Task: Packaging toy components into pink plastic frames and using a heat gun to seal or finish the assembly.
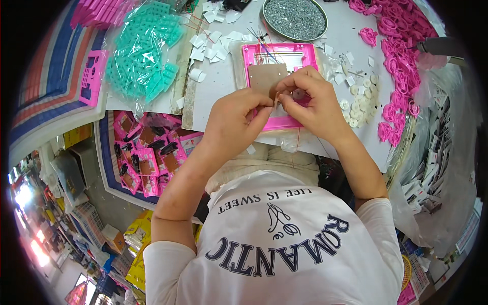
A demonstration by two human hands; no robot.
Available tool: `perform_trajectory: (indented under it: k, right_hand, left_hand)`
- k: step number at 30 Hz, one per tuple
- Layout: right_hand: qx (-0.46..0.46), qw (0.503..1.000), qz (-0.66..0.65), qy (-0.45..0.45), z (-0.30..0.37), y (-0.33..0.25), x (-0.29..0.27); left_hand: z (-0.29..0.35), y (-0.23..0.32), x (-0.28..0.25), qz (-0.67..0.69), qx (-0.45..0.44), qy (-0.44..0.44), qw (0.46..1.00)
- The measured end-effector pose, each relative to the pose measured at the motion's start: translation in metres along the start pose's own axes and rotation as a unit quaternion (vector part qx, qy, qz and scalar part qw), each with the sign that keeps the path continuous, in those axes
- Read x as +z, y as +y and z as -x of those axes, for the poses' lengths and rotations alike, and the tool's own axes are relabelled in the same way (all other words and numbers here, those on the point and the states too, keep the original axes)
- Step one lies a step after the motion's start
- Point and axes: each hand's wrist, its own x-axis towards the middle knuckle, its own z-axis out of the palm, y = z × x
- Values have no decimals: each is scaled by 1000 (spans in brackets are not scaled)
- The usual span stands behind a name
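White cloth of my shirt (pixel 290 254) lay closest, and beyond it my hands met over the work. My right hand (pixel 312 101) pinched a small, thin piece (pixel 277 100) between thumb and forefinger. My left hand (pixel 231 119) had its thumb and forefinger pressed together just beside it; whether they gripped the same piece, I couldn't tell.

So slight a thing, I judged, could slip from a loose pinch and drop into the pink casing (pixel 281 123), or tear if both hands pulled. My wrists hid part of the work, so a badly seated piece might have gone unnoticed.

That casing lay open on the table (pixel 351 35) under my fingers, a glossy, bright pink shallow tray, with a plain brown board (pixel 265 75) across its left part and a round grey part (pixel 299 93) beneath my right hand. Thin coloured wires (pixel 263 51) stuck up at its far edge; a careless knuckle could snag one and strain its joint. Farthest off stood a round tin (pixel 297 39) of small metal bits (pixel 295 19).
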Motion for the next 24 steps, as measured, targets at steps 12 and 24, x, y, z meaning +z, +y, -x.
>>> perform_trajectory:
  k: [12,24]
  right_hand:
    - [-9,999,29,-20,-5,-5,4]
    - [-12,999,36,-18,-1,-8,5]
  left_hand:
    - [4,-2,-5,36,-61,-18,997]
    - [-1,-3,14,5,-31,70,997]
